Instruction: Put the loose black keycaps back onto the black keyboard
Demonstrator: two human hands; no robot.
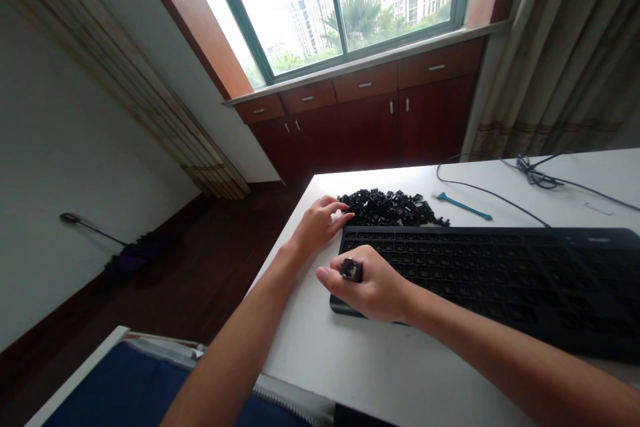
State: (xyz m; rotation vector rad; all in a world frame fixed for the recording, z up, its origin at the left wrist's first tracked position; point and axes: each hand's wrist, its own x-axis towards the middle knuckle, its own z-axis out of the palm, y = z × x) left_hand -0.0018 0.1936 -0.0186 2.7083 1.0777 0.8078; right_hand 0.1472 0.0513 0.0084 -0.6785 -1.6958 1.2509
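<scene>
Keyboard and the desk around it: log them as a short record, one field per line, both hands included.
Keyboard: black, key sockets exposed, lying on the white desk
Left hand: fingertips at the left edge of the pile; whether they grip a piece is unclear
Right hand: closed around a dark object, seen end-on, over the keyboard's left end
Pile: small black pieces, heaped behind the keyboard
Blue tool: behind the keyboard, right of the pile
Cable: partly bunched, behind the keyboard
</scene>
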